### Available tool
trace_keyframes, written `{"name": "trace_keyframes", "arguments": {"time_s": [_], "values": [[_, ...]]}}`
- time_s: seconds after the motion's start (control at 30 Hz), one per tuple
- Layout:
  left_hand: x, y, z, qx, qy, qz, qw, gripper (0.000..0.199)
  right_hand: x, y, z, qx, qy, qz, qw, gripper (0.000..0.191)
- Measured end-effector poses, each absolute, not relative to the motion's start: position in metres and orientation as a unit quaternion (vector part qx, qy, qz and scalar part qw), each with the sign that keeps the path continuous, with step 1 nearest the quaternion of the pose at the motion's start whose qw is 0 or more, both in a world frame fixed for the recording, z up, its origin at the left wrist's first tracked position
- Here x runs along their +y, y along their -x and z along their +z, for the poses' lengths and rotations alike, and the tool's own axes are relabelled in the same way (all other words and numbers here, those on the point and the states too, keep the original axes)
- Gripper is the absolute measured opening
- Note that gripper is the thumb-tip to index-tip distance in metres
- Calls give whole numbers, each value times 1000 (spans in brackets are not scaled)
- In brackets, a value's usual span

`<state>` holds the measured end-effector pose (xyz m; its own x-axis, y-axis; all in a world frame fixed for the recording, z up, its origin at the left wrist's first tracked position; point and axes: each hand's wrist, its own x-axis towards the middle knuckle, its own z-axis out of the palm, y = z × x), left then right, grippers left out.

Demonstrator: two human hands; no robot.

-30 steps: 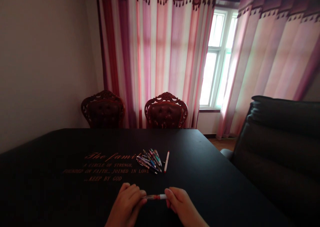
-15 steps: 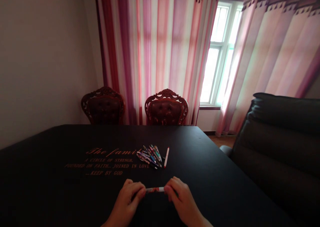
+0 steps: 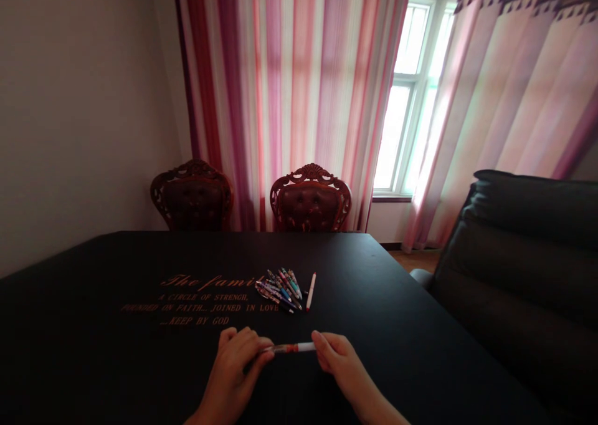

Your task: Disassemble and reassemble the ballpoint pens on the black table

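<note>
A pen (image 3: 293, 348) with a white end and a red-patterned barrel lies level between my two hands, above the near part of the black table. Its left end is pinched between the thumb and fingers of my left hand (image 3: 240, 358). The white end sits in the closed fingers of my right hand (image 3: 340, 358). Beyond them a heap of several colourful pens (image 3: 281, 290) lies on the table. Just right of the heap rests a single white pen (image 3: 311, 291) with red ends.
The black table (image 3: 116, 362) carries gold lettering (image 3: 200, 298) left of the heap. Two carved wooden chairs (image 3: 191, 194) stand along its far edge. A dark leather armchair (image 3: 527, 257) is on the right. Behind hang striped curtains (image 3: 299, 101) beside a window (image 3: 402, 113).
The hands are slightly farther apart, and more of the held pen shows between them. My right hand has turned and shifted a little right, its fingers now more tucked in.
</note>
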<state>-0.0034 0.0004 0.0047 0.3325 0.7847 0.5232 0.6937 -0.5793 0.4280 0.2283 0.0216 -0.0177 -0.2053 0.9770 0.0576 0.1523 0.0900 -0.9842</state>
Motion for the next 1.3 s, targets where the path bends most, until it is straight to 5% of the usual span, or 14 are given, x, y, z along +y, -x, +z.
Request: {"name": "trace_keyframes", "arguments": {"time_s": [0.17,0.33,0.63,0.8,1.3], "values": [[0,1,7,458,-812,341,121,20,17,-229,-14,-632,481,416,442,55],[4,0,3,519,-756,348,195,49,10,-228,-4,-693,480,284,457,45],[8,4,-1,545,-732,344,221,40,16,-232,-6,-675,495,362,411,55],[8,5,1,556,-732,331,214,36,16,-233,-3,-691,484,354,405,29],[9,3,2,550,-746,312,210,36,17,-232,-9,-665,456,438,397,15]]}}
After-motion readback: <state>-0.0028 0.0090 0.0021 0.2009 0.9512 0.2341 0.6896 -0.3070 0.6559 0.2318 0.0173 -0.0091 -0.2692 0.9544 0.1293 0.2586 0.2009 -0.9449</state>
